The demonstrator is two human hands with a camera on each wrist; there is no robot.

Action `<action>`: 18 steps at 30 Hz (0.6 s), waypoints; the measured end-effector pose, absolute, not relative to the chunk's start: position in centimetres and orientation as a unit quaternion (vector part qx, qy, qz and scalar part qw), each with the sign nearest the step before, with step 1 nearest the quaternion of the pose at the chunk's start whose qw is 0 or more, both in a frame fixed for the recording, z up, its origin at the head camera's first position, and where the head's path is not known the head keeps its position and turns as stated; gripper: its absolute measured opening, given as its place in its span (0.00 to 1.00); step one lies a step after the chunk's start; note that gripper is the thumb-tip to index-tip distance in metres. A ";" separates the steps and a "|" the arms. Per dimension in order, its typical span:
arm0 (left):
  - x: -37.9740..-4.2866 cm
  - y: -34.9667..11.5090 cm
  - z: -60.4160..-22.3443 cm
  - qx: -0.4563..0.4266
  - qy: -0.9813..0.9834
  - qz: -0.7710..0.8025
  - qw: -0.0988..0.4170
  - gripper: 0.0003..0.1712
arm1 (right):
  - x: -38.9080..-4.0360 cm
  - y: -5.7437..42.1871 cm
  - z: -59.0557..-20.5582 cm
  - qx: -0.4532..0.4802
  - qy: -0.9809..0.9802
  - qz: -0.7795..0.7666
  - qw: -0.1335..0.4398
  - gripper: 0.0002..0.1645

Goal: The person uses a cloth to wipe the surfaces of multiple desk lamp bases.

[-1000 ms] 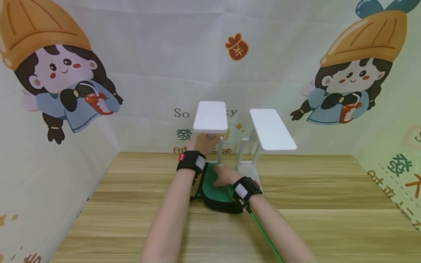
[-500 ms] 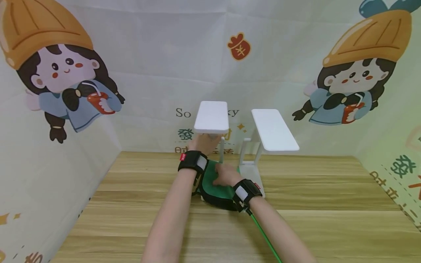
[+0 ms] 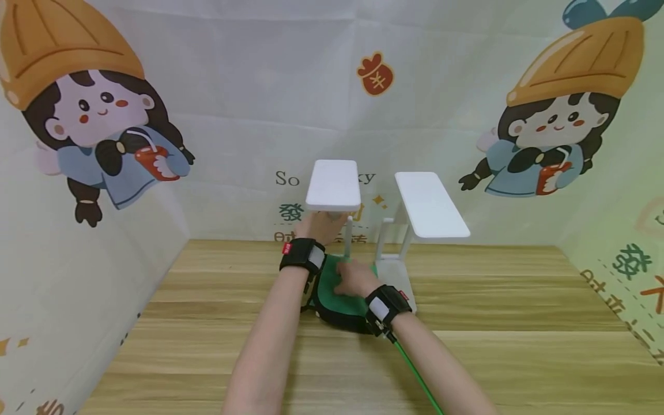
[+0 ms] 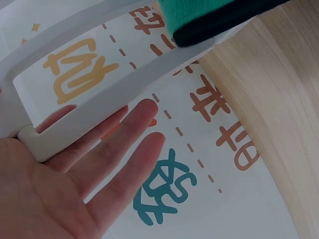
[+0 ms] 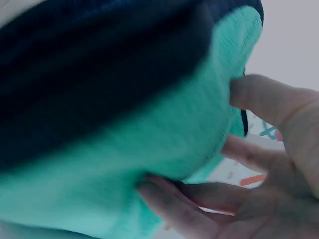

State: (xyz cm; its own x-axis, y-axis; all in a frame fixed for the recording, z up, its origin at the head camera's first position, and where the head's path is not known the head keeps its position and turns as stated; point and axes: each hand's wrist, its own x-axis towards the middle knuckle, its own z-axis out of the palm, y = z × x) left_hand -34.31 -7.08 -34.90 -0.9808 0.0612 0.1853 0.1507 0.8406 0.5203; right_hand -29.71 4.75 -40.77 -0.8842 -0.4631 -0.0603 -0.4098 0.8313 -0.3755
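A white folding stand, like a phone or tablet stand, has its plate (image 3: 333, 184) raised at the back. Just beneath the plate, my left hand (image 3: 321, 226) holds the stand near its top joint. The left wrist view shows fingers (image 4: 119, 149) extended behind the stand's arm (image 4: 124, 79); the thumb is hidden. A green cloth piece with a thick black edge (image 3: 329, 288), perhaps a pouch, lies over the stand's lower part and hides the base. My right hand (image 3: 357, 278) pinches the cloth, with thumb and fingers against its green face (image 5: 164, 134) in the right wrist view.
A second white stand (image 3: 432, 204) stands upright close to the right, its base beside the cloth. A printed backdrop (image 3: 249, 115) hangs right behind the stands. The wooden tabletop (image 3: 498, 300) extends to both sides. A green cable (image 3: 415, 369) trails from my right wrist.
The near edge of the green cloth has shifted slightly up and away from me. Both hands stay in nearly the same places, and the stands have not visibly moved.
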 end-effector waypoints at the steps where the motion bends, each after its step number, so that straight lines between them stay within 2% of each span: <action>1: -34.3 -7.1 -34.9 -0.052 -0.958 -0.269 0.078 0.32 | -29.5 4.7 -40.7 -0.234 0.954 -0.168 0.084 0.10; 5: -34.2 -7.0 -34.9 -0.042 -0.963 -0.254 0.076 0.34 | -29.3 4.3 -40.5 -0.247 0.949 -0.161 0.112 0.22; 7: -34.2 -7.0 -34.9 -0.042 -0.962 -0.259 0.081 0.34 | -29.4 4.2 -40.7 -0.246 0.948 -0.178 0.093 0.26; 10: -34.2 -6.9 -34.8 -0.045 -0.958 -0.270 0.082 0.33 | -29.5 4.1 -41.0 -0.234 0.951 -0.199 0.043 0.24; 14: -34.2 -7.1 -34.8 -0.050 -0.955 -0.280 0.081 0.33 | -28.8 3.9 -41.1 -0.237 0.958 -0.161 -0.002 0.12; 16: -34.2 -7.1 -34.9 -0.049 -0.955 -0.281 0.083 0.33 | -28.1 3.6 -41.1 -0.253 0.959 -0.124 -0.006 0.12; 18: -34.1 -7.1 -34.9 -0.046 -0.956 -0.279 0.082 0.33 | -27.5 3.3 -40.9 -0.275 0.958 -0.085 -0.007 0.18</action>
State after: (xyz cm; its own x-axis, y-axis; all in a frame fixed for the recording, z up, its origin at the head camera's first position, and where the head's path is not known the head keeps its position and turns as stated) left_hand -34.15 -7.13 -34.86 -0.9823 0.0429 0.1823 0.1343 0.8399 0.5258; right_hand -27.49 3.31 -40.89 -0.8489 -0.5251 0.0603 -0.5275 0.8345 -0.1592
